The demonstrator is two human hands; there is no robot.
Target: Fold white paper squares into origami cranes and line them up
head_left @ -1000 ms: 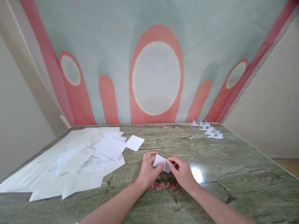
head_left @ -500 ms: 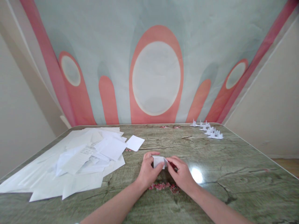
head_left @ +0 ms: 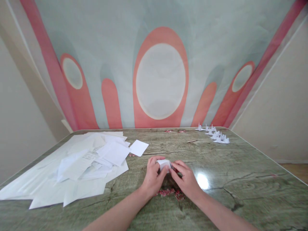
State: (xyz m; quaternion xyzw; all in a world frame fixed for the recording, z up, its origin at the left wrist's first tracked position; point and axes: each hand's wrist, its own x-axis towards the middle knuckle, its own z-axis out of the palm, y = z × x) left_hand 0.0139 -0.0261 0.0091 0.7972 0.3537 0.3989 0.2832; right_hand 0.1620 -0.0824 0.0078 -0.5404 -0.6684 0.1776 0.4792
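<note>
A small folded piece of white paper [head_left: 164, 164] is held between both hands above the middle of the table. My left hand [head_left: 154, 175] grips its left side, thumb on the near face and fingers behind. At its right edge, my right hand [head_left: 183, 176] pinches the paper between thumb and fingers. The finer folds are partly hidden by the fingers. Beyond my left hand, a loose white paper square [head_left: 139, 148] lies flat on the table.
Left on the wood-patterned table [head_left: 255, 199] spreads a large heap of white paper sheets [head_left: 81, 189], some with writing. Several small folded paper figures [head_left: 220, 138] stand near the far right corner. A patterned backdrop [head_left: 161, 122] rises behind the far edge.
The paper's near face has tilted and its upper edge now looks bent over. My left thumb has shifted slightly, and my right fingers have moved a little along the right edge.
</note>
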